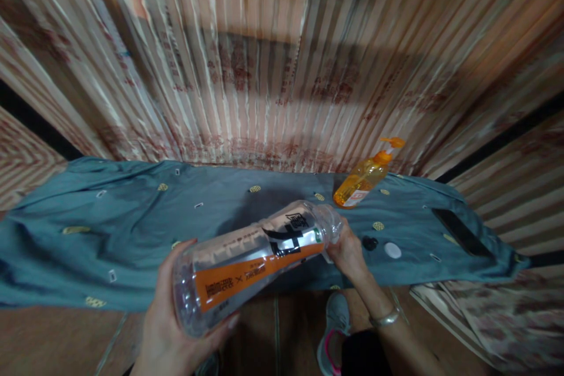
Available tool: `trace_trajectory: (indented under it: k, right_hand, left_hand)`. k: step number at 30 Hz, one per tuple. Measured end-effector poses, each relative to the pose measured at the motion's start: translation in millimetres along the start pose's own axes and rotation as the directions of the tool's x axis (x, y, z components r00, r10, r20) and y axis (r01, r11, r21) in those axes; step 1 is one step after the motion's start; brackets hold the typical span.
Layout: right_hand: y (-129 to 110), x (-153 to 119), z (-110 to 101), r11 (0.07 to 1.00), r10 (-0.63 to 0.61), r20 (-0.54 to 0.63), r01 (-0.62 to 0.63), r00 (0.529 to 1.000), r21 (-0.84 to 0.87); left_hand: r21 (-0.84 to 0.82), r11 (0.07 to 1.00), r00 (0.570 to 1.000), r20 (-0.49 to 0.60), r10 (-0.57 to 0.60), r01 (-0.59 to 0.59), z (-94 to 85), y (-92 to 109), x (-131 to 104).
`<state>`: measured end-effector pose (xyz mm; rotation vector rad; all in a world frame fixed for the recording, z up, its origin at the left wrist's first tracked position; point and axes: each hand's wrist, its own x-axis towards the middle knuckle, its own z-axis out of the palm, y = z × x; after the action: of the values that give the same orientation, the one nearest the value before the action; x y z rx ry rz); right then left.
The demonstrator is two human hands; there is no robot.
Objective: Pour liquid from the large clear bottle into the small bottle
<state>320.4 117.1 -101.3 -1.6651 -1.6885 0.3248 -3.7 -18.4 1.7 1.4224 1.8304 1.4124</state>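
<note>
Head view: bottle (255,267) held aslant over blue cloth (220,185), L hand (162,323) gripping base, R hand (349,249) gripping neck; best w/ light squeeze, thin plastic prob. dents.

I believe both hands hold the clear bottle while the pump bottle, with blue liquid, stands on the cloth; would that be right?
The head view shows orange liquid in the pump bottle on the cloth, not blue; the left hand and right hand do hold the clear bottle.
</note>
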Motion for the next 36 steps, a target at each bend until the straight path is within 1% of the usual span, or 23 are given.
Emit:
trace_trajectory:
  k: [8, 14, 19, 25, 29, 36]
  right_hand:
    - [-1.6, -0.4, -0.3, 1.000, 0.015, 0.006, -0.015, 1.000, 0.012]
    - [-0.1, -0.7, 0.7, 1.000, 0.005, -0.006, -0.005, 1.000, 0.016]
    - [2.3, 0.0, 1.4, 1.000, -0.008, -0.005, 0.008, 1.000, -0.007]
    - [1.6, 0.3, 1.0, 1.000, -0.002, 0.001, 0.002, 1.000, -0.014]
    - [-0.6, 0.4, 0.6, 1.000, 0.005, 0.001, -0.005, 1.000, 0.001]
    - [0.4, 0.6, 1.2, 1.000, -0.001, -0.005, 0.001, 1.000, -0.026]
  left_hand:
    - [0.011, 1.000, 1.000, 0.013, -0.023, 0.023, -0.6, 0.3, 0.0]
    - [0.032, 0.999, 1.000, 0.004, -0.010, 0.010, -0.4, -0.6, 0.3]
    - [-0.030, 1.000, 1.000, -0.004, -0.003, 0.003, 1.3, -0.1, 0.2]
    - [0.004, 1.000, 1.000, 0.005, -0.021, 0.021, -0.3, -0.8, 0.5]
    - [-0.024, 0.999, 0.999, 0.015, -0.034, 0.034, -0.8, 1.2, 0.1]
    - [0.016, 1.000, 1.000, 0.016, -0.013, 0.013, -0.9, -0.2, 0.2]
